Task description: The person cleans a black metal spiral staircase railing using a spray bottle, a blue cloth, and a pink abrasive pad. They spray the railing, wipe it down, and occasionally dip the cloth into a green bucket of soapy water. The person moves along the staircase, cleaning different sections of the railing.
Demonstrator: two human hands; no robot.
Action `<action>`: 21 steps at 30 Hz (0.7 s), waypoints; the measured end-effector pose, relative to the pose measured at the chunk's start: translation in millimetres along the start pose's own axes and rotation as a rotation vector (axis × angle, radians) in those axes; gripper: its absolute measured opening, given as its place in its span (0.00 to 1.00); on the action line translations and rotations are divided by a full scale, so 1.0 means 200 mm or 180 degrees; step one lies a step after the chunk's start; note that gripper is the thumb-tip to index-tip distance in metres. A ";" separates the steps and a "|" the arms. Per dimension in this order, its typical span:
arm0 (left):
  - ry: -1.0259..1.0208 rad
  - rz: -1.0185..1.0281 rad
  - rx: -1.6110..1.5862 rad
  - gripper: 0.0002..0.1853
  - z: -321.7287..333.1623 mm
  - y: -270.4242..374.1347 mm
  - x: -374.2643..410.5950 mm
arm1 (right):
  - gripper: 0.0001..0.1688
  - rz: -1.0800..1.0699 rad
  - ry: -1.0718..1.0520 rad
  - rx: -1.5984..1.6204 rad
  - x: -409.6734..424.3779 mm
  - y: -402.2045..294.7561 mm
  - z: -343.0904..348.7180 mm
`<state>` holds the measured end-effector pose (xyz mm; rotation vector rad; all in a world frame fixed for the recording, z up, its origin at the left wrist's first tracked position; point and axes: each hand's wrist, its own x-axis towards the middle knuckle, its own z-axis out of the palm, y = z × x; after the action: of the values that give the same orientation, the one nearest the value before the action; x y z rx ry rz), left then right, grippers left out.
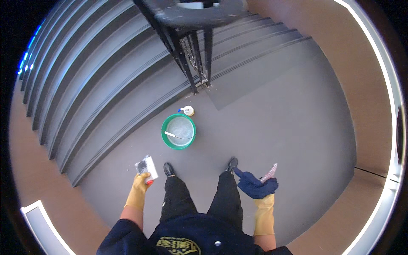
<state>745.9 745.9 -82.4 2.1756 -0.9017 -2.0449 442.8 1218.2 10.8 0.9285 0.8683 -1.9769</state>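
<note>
My left hand, in a yellow rubber glove, holds a flat white packet with clear plastic and a dark patch. Something red shows by its lower end, at my fingers. A yellow glove also covers my right hand, which is mostly hidden behind a bunched dark blue cloth that it grips. From that cloth sticks up a pink-and-white patterned piece; I cannot tell what it is. Ahead of my feet stands a green bucket of foamy water, with its thin handle and white grip lying across the top.
A white spray bottle with a blue nozzle stands just beyond the bucket. Grey steps rise ahead and to the left. A black metal truss post stands at their foot. Brown walls with white light strips curve around the grey floor.
</note>
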 end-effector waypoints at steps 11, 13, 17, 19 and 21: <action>0.0399 -0.0367 -0.0194 0.25 2.04 -0.17 -0.92 | 0.23 -0.2307 0.0480 -0.5124 0.26 -1.98 0.12; 0.0181 -0.0430 -0.0216 0.24 1.85 -0.06 -0.72 | 0.19 -0.2419 -0.0184 -0.5658 0.43 -1.68 0.07; 0.0349 -0.0711 -0.0198 0.25 1.93 -0.03 -0.57 | 0.13 -0.1817 -0.0222 -0.5308 0.63 -1.68 0.20; 0.0307 -0.0857 -0.0045 0.26 1.87 0.01 -0.49 | 0.14 -0.1712 0.0122 -0.4606 0.74 -1.67 0.32; 0.0375 -0.0978 0.0162 0.25 2.10 0.15 -0.41 | 0.15 -0.1648 0.0158 -0.3793 0.99 -1.72 0.44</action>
<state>349.5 908.4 -54.2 2.5704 -0.6481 -2.0009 38.3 1239.6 -23.5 0.0321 2.1053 -1.3529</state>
